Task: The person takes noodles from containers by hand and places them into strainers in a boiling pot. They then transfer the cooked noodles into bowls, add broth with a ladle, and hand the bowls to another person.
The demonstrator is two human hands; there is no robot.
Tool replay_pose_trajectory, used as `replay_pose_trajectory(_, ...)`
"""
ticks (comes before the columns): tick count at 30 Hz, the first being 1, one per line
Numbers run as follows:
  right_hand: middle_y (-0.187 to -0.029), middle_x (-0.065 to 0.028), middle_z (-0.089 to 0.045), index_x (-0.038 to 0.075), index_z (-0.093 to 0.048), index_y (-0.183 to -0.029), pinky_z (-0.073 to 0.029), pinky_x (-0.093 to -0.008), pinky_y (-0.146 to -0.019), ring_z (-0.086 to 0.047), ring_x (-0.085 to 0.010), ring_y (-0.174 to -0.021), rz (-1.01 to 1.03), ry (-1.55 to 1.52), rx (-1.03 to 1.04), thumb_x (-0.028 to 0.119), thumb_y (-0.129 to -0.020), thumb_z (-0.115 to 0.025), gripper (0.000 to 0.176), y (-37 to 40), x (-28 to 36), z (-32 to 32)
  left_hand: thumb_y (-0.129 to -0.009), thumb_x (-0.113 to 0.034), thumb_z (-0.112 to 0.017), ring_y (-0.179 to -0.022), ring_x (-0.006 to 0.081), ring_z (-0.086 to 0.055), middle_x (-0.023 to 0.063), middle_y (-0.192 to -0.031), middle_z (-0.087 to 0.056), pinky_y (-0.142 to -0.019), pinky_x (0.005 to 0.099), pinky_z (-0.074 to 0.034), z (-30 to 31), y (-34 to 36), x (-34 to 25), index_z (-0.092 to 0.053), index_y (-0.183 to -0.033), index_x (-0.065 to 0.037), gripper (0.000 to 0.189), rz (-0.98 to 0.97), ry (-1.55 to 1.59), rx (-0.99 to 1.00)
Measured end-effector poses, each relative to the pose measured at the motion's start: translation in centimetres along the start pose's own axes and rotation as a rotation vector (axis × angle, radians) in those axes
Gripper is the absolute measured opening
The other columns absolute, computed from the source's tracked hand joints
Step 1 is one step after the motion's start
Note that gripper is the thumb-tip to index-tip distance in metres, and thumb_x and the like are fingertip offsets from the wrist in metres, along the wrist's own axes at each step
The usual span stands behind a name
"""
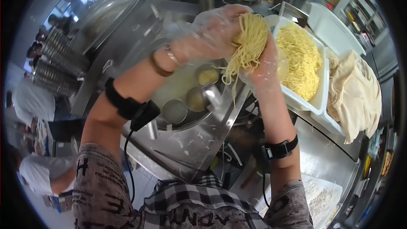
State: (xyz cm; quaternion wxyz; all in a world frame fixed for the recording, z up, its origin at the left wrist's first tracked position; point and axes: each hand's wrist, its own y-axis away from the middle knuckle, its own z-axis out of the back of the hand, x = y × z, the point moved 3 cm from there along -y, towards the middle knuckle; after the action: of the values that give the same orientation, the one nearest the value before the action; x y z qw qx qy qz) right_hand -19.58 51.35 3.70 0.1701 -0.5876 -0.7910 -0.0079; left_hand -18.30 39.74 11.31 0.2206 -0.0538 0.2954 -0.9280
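Observation:
A bundle of yellow noodles [250, 42] is held up between my two hands, with loose strands dangling below. My left hand [218, 32], in a clear plastic glove, grips the bundle from its left side. Around its right side curls my right hand [265, 65], gloved too. Just right of that hand stands a white tub [324, 89] full of yellow noodles [299, 61]. Below and left of the bundle, a steaming pot of cloudy water holds several round strainer baskets; one basket [207, 76] has pale yellow noodles in it.
A beige cloth [354, 95] drapes beside the tub, near a white lid [335, 27]. White noodles fill a tray [335, 186] at lower right. Stacked metal bowls [57, 76] and a large round pan [106, 17] are at left. People in white shirts stand further left.

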Motion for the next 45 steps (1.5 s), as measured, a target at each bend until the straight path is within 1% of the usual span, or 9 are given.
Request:
replay_pose_trajectory(10, -0.105, -0.0125, -0.054, 0.0, -0.046, -0.11, -0.046, -0.0384, -0.08, -0.055, -0.0261, -0.091, -0.258, -0.102, -0.184, 0.029, -0.085, -0.041, 0.039, 2.2, -17.5, 0.8, -0.08, -0.012, -0.052, -0.081, 0.009, -0.053, 0.0007, -0.09, -0.056, -0.071, 0.0221, -0.042, 4.0, 26.4, 2.1, -0.054, -0.103, -0.006, 0.024, 1.236, 0.928, -0.168)
replay_pose_trajectory(13, -0.105, -0.0136, -0.054, 0.002, -0.047, -0.111, -0.046, -0.0348, -0.078, -0.056, -0.0258, -0.09, -0.367, 0.125, -0.311, 0.028, -0.081, -0.049, 0.039, 3.2, -21.2, 6.7, -0.078, -0.011, -0.053, -0.074, 0.0072, -0.051, -0.0001, -0.084, -0.057, -0.066, 0.0204, -0.041, 4.2, 30.2, 0.8, -0.056, -0.099, -0.004, 0.022, 1.381, 0.975, -0.251)
replay_pose_trajectory(14, -0.104, -0.0147, -0.054, 0.004, -0.047, -0.111, -0.047, -0.0333, -0.075, -0.056, -0.0247, -0.089, -0.471, 0.925, -0.177, 0.027, -0.079, -0.051, 0.04, 3.5, -21.6, 9.0, -0.077, -0.011, -0.054, -0.07, 0.0057, -0.05, -0.0004, -0.081, -0.057, -0.063, 0.0196, -0.041, 4.3, 31.0, 0.3, -0.057, -0.096, -0.003, 0.022, 1.454, 1.011, -0.294)
replay_pose_trajectory(18, -0.089, -0.0166, -0.058, 0.008, -0.052, -0.108, -0.046, -0.0311, -0.066, -0.058, -0.0233, -0.078, -0.593, 2.218, -0.006, 0.024, -0.074, -0.056, 0.038, 6.0, -20.0, 4.7, -0.077, -0.009, -0.054, -0.071, 0.006, -0.05, -0.0002, -0.081, -0.056, -0.062, 0.0197, -0.041, 5.3, 33.5, -0.1, -0.057, -0.093, -0.003, 0.017, 1.379, 1.012, -0.303)
replay_pose_trajectory(26, -0.08, -0.0132, -0.06, 0.006, -0.056, -0.097, -0.045, -0.0357, -0.067, -0.058, -0.0273, -0.074, 0.261, 2.775, -0.203, 0.018, -0.079, -0.048, 0.023, 5.2, 2.5, 1.6, -0.077, -0.001, -0.052, -0.081, 0.0111, -0.054, 0.0043, -0.09, -0.056, -0.071, 0.0219, -0.043, 4.4, 28.9, 2.5, -0.056, -0.091, -0.003, 0.014, 1.198, 0.749, -0.178)
replay_pose_trajectory(28, -0.086, -0.0135, -0.06, 0.008, -0.054, -0.103, -0.044, -0.0359, -0.073, -0.057, -0.0276, -0.082, 0.167, 2.66, -0.816, 0.02, -0.079, -0.048, 0.028, 4.2, 10.8, 7.4, -0.079, -0.003, -0.051, -0.079, 0.0109, -0.054, 0.0038, -0.089, -0.056, -0.068, 0.0218, -0.044, 4.2, 25.0, 2.3, -0.056, -0.091, -0.004, 0.012, 1.135, 0.811, -0.194)
replay_pose_trajectory(33, -0.102, -0.0143, -0.056, 0.009, -0.049, -0.112, -0.04, -0.0349, -0.083, -0.052, -0.0278, -0.097, 0.244, 2.777, -1.017, 0.035, -0.07, -0.06, 0.051, 2.5, 21.0, 13.4, -0.081, -0.005, -0.051, -0.078, 0.0097, -0.054, 0.003, -0.091, -0.056, -0.068, 0.0223, -0.044, 2.5, 17.3, 2.2, -0.056, -0.091, -0.005, 0.011, 1.047, 0.808, -0.15)
replay_pose_trajectory(37, -0.091, -0.0142, -0.059, 0.008, -0.06, -0.095, -0.042, -0.0327, -0.078, -0.056, -0.0257, -0.087, -0.244, 2.77, -0.983, 0.03, -0.07, -0.06, 0.034, 0.0, 22.9, 17.7, -0.079, -0.001, -0.051, -0.079, 0.0121, -0.053, 0.004, -0.09, -0.055, -0.069, 0.0237, -0.044, 0.2, 11.2, 1.6, -0.055, -0.091, -0.005, 0.013, 0.872, 0.773, -0.06)
replay_pose_trajectory(45, -0.079, -0.0077, -0.059, 0.001, -0.059, -0.085, -0.042, -0.0268, -0.066, -0.053, -0.0151, -0.069, 0.408, 1.3, -0.389, 0.018, -0.075, -0.057, 0.02, 0.6, 32.5, 8.9, -0.077, -0.011, -0.053, -0.082, 0.0176, -0.055, 0.0097, -0.087, -0.056, -0.072, 0.0282, -0.044, -6.7, -5.1, 3.0, -0.056, -0.097, -0.008, 0.02, 0.518, 0.613, 0.181)
